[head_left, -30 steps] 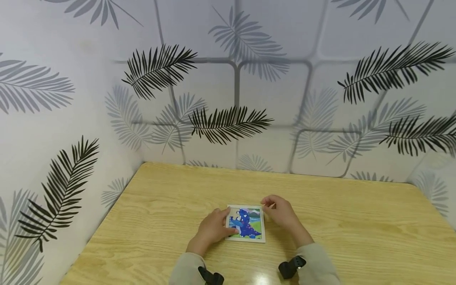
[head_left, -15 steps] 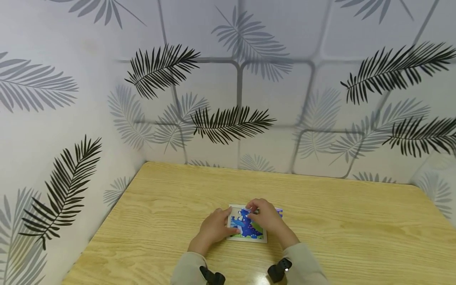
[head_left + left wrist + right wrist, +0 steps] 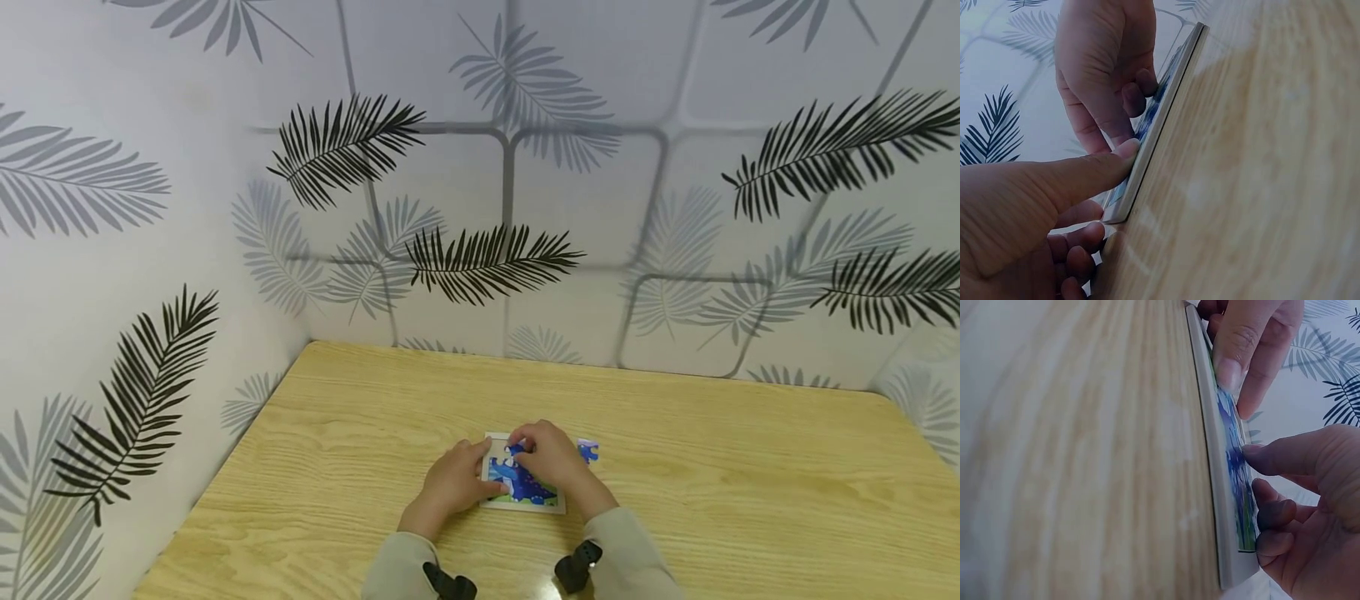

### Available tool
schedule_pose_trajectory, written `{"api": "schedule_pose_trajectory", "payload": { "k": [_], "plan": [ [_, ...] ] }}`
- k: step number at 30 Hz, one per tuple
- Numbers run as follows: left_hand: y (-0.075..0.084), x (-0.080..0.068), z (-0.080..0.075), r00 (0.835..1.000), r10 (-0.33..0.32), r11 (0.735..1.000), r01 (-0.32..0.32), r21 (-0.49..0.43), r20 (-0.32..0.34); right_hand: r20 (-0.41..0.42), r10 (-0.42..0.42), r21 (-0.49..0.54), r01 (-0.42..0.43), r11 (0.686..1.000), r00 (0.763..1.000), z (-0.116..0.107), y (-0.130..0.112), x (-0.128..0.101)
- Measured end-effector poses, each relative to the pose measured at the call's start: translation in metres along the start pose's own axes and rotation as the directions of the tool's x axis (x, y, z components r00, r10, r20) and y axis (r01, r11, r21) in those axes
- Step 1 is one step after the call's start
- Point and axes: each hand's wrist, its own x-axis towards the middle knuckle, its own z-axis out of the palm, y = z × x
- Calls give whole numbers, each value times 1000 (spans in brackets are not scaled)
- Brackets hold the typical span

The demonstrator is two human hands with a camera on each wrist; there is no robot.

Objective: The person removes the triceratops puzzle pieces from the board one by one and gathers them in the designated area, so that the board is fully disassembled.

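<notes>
A: Fig. 1, head view. What lies at the centre?

B: 1 puzzle board (image 3: 525, 487), white-framed with a blue dinosaur picture, flat on the tabletop (image 3: 735, 500) near its front edge. 1 loose piece (image 3: 588, 451) lies just beside the board's right side.

A: How do the 2 hands stand?

B: The left hand (image 3: 453, 479) rests at the board's left edge, thumb straight against the frame (image 3: 1127, 149), gripping nothing. The right hand (image 3: 551, 457) arches over the picture, fingers (image 3: 1254, 452) curled, their tips on its surface; whether they pinch a piece, I cannot tell.

A: Good practice here?

B: Judged from the views: keep the frame braced, press gently and squarely, and avoid tilting the board.
</notes>
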Motion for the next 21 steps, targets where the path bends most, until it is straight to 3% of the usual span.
{"api": "schedule_pose_trajectory", "payload": {
  "k": [21],
  "plan": [
    [3, -1, -1, 1000, -9, 1000, 9, 2, 12, 30, 97, 49, -99, 994, 995, 1, 1, 0]
  ]
}}
